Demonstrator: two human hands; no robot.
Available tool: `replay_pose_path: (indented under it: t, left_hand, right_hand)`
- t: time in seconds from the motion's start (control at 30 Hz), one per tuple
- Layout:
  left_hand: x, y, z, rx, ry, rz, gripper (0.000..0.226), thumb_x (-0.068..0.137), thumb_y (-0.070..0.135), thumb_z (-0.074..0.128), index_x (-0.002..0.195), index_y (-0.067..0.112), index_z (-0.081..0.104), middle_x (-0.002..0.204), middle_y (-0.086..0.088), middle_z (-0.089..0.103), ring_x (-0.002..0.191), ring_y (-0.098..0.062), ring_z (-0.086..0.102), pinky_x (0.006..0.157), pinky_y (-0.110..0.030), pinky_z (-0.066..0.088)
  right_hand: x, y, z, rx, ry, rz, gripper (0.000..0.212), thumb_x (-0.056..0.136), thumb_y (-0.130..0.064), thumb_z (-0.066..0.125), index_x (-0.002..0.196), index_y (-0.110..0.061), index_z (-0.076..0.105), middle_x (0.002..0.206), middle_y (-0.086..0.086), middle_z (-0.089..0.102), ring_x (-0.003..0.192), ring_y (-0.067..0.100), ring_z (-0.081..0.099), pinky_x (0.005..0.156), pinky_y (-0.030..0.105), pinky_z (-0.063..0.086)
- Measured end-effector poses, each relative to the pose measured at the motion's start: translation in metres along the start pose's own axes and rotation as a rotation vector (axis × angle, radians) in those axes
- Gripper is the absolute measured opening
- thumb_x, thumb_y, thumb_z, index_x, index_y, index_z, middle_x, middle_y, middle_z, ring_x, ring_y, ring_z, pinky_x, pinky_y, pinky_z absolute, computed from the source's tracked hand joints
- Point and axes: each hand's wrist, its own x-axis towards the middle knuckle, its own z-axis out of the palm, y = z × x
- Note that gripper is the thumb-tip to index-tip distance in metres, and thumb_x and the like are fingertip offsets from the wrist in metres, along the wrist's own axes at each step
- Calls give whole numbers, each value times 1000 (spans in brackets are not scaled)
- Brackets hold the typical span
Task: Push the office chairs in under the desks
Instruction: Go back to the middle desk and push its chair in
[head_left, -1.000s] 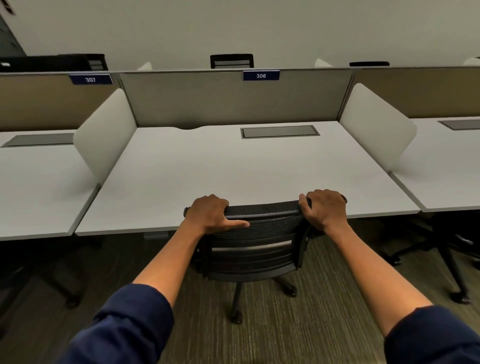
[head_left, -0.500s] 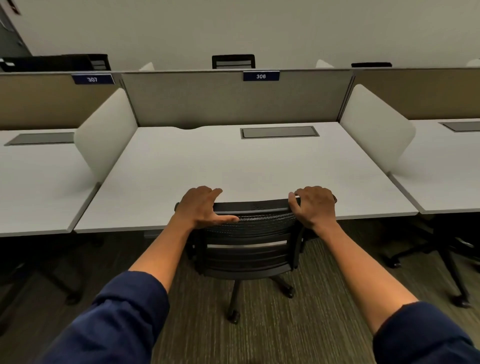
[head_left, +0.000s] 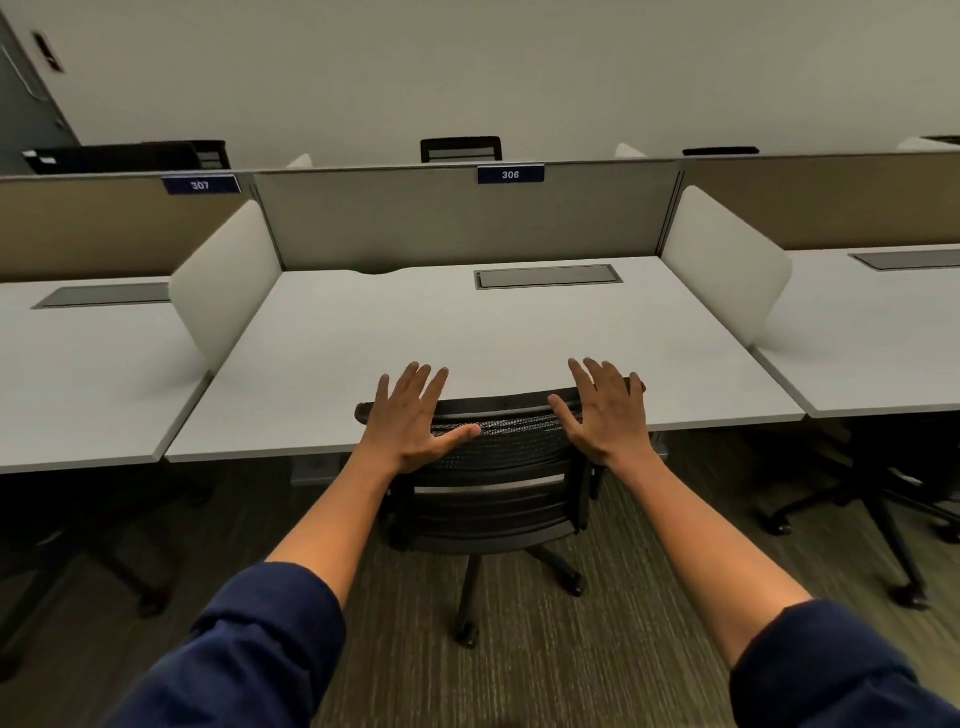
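Open-plan office: rows of white desks split by dividers, numbered tags 306 and 307, mesh office chair, carpet

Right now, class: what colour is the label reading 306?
Dark blue with white digits: the 306 label, clearest in the head view.

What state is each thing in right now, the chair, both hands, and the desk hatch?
Chair: seat tucked under the desk, backrest at the desk edge.
Left hand: open, fingers spread, at the backrest top.
Right hand: open, fingers spread, at the backrest top.
Desk hatch: closed.
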Motion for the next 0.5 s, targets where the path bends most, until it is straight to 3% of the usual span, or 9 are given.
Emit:
replay_pose_path:
  t: [0.3,0.5]
  left_hand:
    - [-31,52,1,35,40,54,110,77,92,9,163,23,3,171,-8,-3,157,-26,-9,124,-58,-3]
    - [-40,103,12,6,18,119,101,86,87,21,162,25,-1,170,-8,-8,156,-26,-12,124,-58,-5]
  right_hand:
    - [-55,6,-21,-27,43,18,90,86,-81,7,161,-31,7,170,5,6,156,31,6,123,60,3]
    - [-100,32,-29,-77,30,68,92,84,-80,6,161,-31,3,170,5,0,156,32,6,122,61,3]
